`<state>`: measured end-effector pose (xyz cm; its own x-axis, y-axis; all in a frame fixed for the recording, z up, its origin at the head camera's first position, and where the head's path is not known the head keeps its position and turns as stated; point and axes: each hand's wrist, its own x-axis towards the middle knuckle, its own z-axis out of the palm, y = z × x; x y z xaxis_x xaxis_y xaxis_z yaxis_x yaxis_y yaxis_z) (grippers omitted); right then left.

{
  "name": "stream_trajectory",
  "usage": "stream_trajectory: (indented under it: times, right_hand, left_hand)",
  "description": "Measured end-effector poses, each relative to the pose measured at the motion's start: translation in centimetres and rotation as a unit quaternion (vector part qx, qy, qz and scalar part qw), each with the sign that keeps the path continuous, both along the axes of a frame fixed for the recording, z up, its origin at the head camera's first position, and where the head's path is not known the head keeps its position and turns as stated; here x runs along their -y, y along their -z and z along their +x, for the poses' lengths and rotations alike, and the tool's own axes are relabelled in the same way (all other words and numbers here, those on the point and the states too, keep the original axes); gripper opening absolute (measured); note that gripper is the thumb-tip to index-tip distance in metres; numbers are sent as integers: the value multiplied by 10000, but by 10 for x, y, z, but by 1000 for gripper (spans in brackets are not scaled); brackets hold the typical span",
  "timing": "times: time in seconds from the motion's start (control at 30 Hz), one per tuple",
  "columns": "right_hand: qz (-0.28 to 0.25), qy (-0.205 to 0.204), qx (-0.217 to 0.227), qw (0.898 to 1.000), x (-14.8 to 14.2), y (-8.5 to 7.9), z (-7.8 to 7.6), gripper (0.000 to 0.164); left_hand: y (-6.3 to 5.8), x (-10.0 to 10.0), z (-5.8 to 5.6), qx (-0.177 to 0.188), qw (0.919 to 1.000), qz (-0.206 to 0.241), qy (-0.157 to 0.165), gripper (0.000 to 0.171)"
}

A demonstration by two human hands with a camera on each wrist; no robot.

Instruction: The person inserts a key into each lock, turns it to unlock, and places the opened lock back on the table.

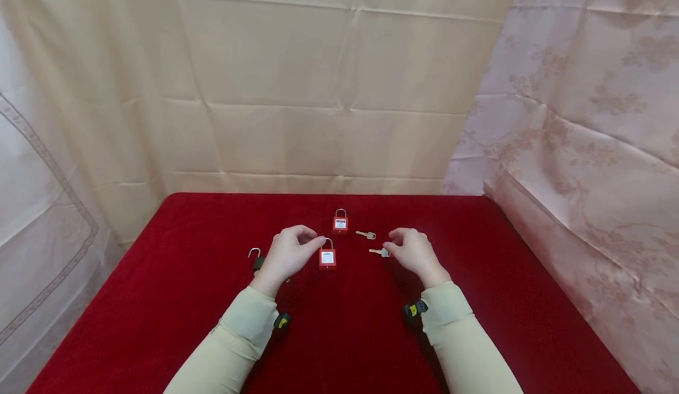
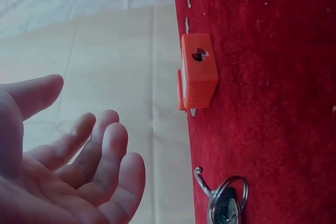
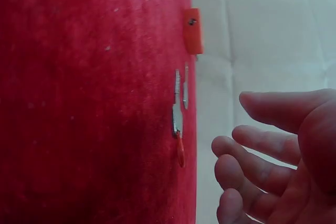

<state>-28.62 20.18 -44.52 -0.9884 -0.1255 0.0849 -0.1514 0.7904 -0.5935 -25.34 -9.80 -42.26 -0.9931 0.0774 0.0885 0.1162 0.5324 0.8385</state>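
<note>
My left hand (image 1: 290, 251) hovers by the shackle of the nearer red padlock (image 1: 327, 258), which stands upright with a white label. In the left wrist view its relaxed fingers (image 2: 113, 140) are apart from that padlock, whose keyhole faces the camera. On the right, my right hand (image 1: 416, 255) is above the bow end of the nearer key (image 1: 378, 252). The right wrist view shows an orange ring (image 3: 181, 153) on this key, with thumb and fingers loosely curved around nothing. A second key (image 1: 366, 235) lies just beyond it.
Behind stands another red padlock (image 1: 340, 223), shackle up. Left of the left hand lies a dark padlock (image 1: 258, 262) with its shackle raised, partly hidden by the hand; a metal ring (image 2: 241, 187) shows beside it. A red cloth (image 1: 361, 335) covers the table, with curtains (image 1: 318, 99) around.
</note>
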Motion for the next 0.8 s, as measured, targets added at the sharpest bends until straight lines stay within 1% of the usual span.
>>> stream_trajectory:
  times: [0.13,0.3,0.4,0.53,0.67,0.8]
  right_hand:
    - [365,98,126,9992,5,-2,-4,33]
    - [888,66,244,9957,9,0,-8,30]
    - [1134,12,306,9931,10,1,-11,27]
    - [1292,-11,441,9906,12,0,-12,26]
    - [1321,18,572,9896,14,-2,-13,26]
    - [1323,30,676,9889,15,-1,-14,20]
  left_hand:
    - [2,0,-1,74,9999,-83,12,28]
    - [6,0,-1,135,9997,-196,-19,28]
    - [7,-1,-2,100,9997,-231,-24,27]
    - [8,-1,-1,95,9996,-263,9,25]
    - [8,-1,0,181,9994,-301,8,23]
    - [7,-1,0,219,9992,-329,14,22]
